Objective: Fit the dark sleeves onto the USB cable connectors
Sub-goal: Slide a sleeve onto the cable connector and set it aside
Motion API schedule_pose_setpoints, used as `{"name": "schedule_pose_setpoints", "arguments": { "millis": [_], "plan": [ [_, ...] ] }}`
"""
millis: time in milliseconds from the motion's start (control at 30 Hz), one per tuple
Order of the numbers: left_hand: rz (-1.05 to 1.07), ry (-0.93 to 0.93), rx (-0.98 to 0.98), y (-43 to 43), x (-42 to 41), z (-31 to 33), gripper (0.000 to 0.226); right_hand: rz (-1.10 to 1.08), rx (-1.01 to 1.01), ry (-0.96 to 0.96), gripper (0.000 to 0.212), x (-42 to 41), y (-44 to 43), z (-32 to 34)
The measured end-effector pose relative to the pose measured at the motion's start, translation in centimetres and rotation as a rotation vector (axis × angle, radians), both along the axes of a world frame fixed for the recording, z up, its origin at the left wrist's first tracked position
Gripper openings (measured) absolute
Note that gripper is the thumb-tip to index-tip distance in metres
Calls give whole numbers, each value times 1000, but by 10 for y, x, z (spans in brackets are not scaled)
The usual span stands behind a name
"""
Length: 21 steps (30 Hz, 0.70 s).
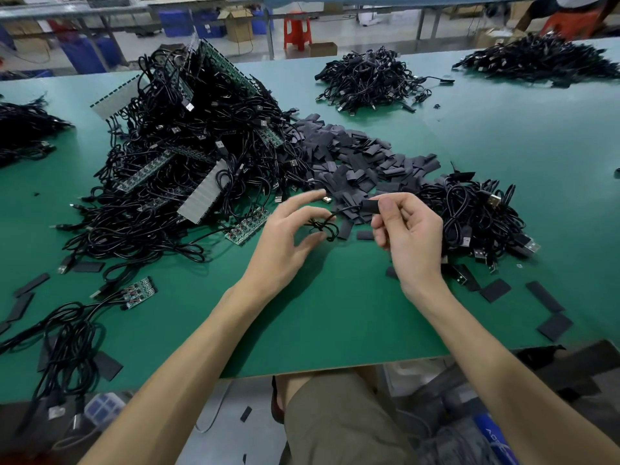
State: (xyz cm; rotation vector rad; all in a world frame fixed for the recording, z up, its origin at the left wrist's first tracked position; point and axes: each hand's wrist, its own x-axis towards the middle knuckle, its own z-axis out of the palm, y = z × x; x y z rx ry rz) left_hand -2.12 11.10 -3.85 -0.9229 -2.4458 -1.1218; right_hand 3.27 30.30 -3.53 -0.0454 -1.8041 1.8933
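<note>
Pinching a dark sleeve (370,207) with our right hand (409,229), thumb against curled fingers, above the table's (335,313) near edge, we trail its cable (322,228) past our left hand (288,229), whose fingers are spread loose. The cable heap (188,156) and loose sleeves (355,159) mid-table suggest most of the work remains.

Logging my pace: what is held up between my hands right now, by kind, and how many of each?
dark sleeve: 1, pinched by the right hand
USB cable: 1, trailing from the sleeve beside the open left hand
Total: 2
</note>
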Motion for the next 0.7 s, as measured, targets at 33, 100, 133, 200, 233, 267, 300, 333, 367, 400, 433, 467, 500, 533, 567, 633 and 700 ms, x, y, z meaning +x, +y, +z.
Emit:
{"name": "schedule_pose_setpoints", "arguments": {
  "millis": [33,100,133,200,233,267,300,333,367,400,433,467,500,533,567,633,700],
  "plan": [
    [-30,-22,-15,0,0,0,26,12,-39,-4,15,0,0,1],
    [-38,-22,-92,2,2,-2,24,47,-159,-31,14,-2,1,3],
    [-17,3,-128,3,3,-3,23,75,-246,-52,14,-2,3,4],
    [23,43,-159,4,4,-5,25,150,-426,-88,14,-3,7,7],
    [25,40,-145,5,4,-5,26,195,-492,-99,16,-4,9,8],
    [16,15,-102,5,5,-4,26,238,-534,-104,19,-4,10,8],
    [3,-37,-28,6,6,-2,25,273,-548,-109,22,-4,10,8],
    [-2,-113,67,7,8,2,24,296,-541,-115,26,-5,9,8],
    [3,-200,173,8,9,7,21,310,-522,-119,30,-5,7,7],
    [5,-279,278,11,11,14,17,313,-493,-123,30,-6,5,6],
    [-3,-339,362,14,11,22,13,308,-461,-130,27,-7,4,4],
    [-15,-376,411,19,12,31,11,299,-425,-136,22,-7,3,3],
    [-28,-384,426,25,12,39,10,290,-377,-142,18,-7,2,2],
    [-39,-373,425,33,11,48,8,280,-315,-151,17,-7,0,0],
    [-43,-360,423,42,10,56,8,277,-240,-164,16,-6,-3,-1],
    [-47,-362,413,64,10,72,12,286,-128,-188,13,-5,-9,-1],
    [-86,-394,404,89,9,83,13,283,-46,-211,18,-4,-10,-2]
  ]
}}
